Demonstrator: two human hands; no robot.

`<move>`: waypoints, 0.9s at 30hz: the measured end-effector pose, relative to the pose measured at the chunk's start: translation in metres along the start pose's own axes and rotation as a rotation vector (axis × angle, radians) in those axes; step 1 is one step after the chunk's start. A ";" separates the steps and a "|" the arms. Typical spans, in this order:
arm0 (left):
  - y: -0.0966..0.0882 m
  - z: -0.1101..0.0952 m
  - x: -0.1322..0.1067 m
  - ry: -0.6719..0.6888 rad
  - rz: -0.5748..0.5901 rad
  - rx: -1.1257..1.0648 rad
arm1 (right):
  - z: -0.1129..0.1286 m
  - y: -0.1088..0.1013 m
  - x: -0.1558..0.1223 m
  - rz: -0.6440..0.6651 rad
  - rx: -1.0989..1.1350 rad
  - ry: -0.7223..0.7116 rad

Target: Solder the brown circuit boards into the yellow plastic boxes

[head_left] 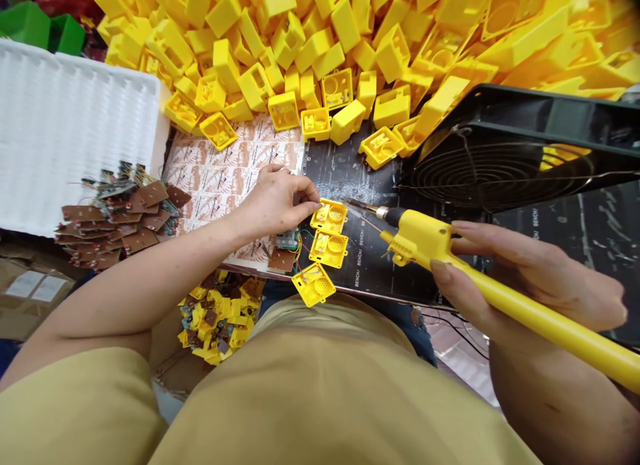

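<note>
My right hand (520, 278) is wrapped round a yellow soldering iron (430, 242), its metal tip pointing left toward a small yellow plastic case (329, 216) on the black mat. My left hand (277, 202) has its fingers pinched at the left edge of that case; what they pinch is too small to make out. Two more open yellow cases (329, 248) (314, 284) lie just below it, with thin coloured wires and a small green circuit board (287, 239) beside them.
A big heap of yellow cases (320, 45) fills the back. A black fan (500, 165) stands at right. A white ridged tray (70, 125) and a pile of brown circuit boards (120, 215) sit at left. A box of assembled parts (220, 315) is below the bench edge.
</note>
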State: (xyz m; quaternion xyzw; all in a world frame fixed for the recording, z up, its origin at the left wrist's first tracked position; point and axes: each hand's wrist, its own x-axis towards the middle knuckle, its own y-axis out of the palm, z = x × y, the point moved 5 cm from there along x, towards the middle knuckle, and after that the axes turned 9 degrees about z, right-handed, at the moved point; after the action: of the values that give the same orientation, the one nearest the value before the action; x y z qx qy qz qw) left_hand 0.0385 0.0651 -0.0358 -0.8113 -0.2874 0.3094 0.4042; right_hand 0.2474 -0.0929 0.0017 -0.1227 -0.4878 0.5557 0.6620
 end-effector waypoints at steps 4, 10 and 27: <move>-0.002 -0.003 0.002 0.018 0.016 0.041 | -0.005 0.009 0.004 0.057 0.067 -0.156; -0.002 -0.003 0.001 0.025 0.013 0.072 | 0.002 0.016 0.010 0.149 0.133 -0.163; -0.003 -0.012 0.003 0.082 0.014 0.166 | -0.014 0.002 0.010 0.205 0.085 -0.160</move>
State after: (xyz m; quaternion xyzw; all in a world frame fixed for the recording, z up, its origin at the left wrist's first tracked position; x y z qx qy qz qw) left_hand 0.0483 0.0632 -0.0283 -0.7892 -0.2382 0.3013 0.4793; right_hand 0.2563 -0.0786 -0.0017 -0.0987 -0.5000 0.6486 0.5653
